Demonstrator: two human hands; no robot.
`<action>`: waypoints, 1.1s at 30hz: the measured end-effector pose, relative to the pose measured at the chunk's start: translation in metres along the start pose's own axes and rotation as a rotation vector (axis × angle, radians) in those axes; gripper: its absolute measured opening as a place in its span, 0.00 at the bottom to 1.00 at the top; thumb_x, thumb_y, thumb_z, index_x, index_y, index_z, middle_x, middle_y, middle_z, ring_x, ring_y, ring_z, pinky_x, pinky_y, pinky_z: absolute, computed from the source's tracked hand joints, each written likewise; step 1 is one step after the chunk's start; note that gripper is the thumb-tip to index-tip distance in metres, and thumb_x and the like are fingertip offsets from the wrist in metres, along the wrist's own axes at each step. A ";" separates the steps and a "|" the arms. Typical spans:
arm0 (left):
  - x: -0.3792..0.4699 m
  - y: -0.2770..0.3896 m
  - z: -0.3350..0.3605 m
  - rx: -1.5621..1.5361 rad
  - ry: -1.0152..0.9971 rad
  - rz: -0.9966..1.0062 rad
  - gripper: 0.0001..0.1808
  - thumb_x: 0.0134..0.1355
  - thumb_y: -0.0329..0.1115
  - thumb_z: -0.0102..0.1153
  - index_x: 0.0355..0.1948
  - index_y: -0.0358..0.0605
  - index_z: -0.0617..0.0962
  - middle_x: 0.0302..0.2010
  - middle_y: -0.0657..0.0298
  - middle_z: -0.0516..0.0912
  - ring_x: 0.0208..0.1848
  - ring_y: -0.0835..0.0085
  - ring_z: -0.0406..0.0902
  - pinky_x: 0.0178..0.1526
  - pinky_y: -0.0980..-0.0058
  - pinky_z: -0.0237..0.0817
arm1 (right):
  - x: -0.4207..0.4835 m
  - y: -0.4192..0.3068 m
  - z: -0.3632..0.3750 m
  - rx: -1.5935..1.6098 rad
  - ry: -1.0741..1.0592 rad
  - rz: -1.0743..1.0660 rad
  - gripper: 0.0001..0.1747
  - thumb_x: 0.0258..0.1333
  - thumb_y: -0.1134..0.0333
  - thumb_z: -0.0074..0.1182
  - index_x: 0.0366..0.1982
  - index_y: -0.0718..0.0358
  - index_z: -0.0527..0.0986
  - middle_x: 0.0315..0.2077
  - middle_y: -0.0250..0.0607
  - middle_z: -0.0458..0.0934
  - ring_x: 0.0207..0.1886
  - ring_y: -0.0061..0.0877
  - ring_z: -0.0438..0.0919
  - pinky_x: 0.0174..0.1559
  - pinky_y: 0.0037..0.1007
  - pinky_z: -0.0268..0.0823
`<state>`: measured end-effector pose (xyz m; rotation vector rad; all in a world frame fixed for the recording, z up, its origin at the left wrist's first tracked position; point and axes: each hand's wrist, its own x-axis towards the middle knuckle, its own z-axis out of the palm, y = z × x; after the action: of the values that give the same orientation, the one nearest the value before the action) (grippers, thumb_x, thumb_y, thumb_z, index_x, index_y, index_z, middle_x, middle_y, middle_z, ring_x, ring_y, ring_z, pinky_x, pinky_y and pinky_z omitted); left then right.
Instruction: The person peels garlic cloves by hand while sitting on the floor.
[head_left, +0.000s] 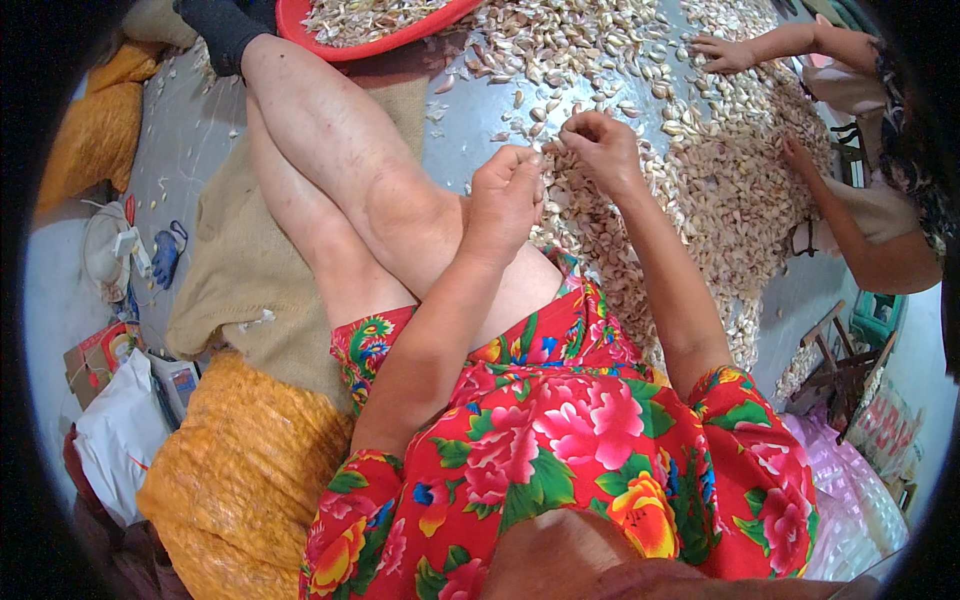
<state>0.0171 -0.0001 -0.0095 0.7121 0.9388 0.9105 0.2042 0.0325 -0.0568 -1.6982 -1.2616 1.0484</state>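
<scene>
Both my hands are raised over a large spread of garlic cloves (720, 187) on the grey floor. My left hand (508, 187) is curled with the thumb against the bent fingers, close above my knee; whether a clove is inside it I cannot tell. To its right, my right hand (600, 146) has thumb and index finger curved together in a ring, and something small may be at the fingertips, too small to make out. The hands are near each other with a narrow gap between them. Loose cloves lie below and beyond them.
A red plastic basin (375, 46) of cloves stands beyond my legs. A co-worker's hand (724, 54) and other arm reach over the pile at right. Burlap (232, 225) lies under my legs, an orange mesh sack (240, 480) at my left. A blue glove (166, 255) lies at far left.
</scene>
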 end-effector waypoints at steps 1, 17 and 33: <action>-0.001 -0.001 -0.002 0.078 0.000 0.018 0.07 0.72 0.32 0.49 0.40 0.40 0.76 0.23 0.68 0.73 0.21 0.82 0.66 0.21 0.81 0.58 | -0.008 -0.009 0.000 0.167 -0.043 0.084 0.07 0.54 0.73 0.64 0.36 0.65 0.82 0.30 0.36 0.84 0.30 0.24 0.82 0.33 0.29 0.75; -0.008 0.009 0.002 0.060 -0.165 -0.056 0.06 0.66 0.27 0.56 0.42 0.40 0.76 0.23 0.71 0.75 0.19 0.88 0.65 0.19 0.86 0.54 | -0.069 -0.041 -0.014 0.600 -0.195 0.273 0.09 0.54 0.78 0.63 0.39 0.67 0.78 0.33 0.37 0.83 0.31 0.21 0.82 0.33 0.23 0.78; -0.010 0.010 -0.004 -0.014 -0.293 -0.216 0.05 0.66 0.32 0.58 0.37 0.44 0.75 0.19 0.72 0.72 0.15 0.87 0.62 0.15 0.85 0.53 | -0.095 -0.064 -0.003 0.584 -0.039 0.161 0.18 0.50 0.82 0.61 0.43 0.66 0.70 0.30 0.32 0.80 0.30 0.11 0.77 0.31 0.16 0.70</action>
<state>0.0070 -0.0035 0.0007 0.6954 0.7317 0.6021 0.1683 -0.0460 0.0187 -1.3388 -0.7410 1.3880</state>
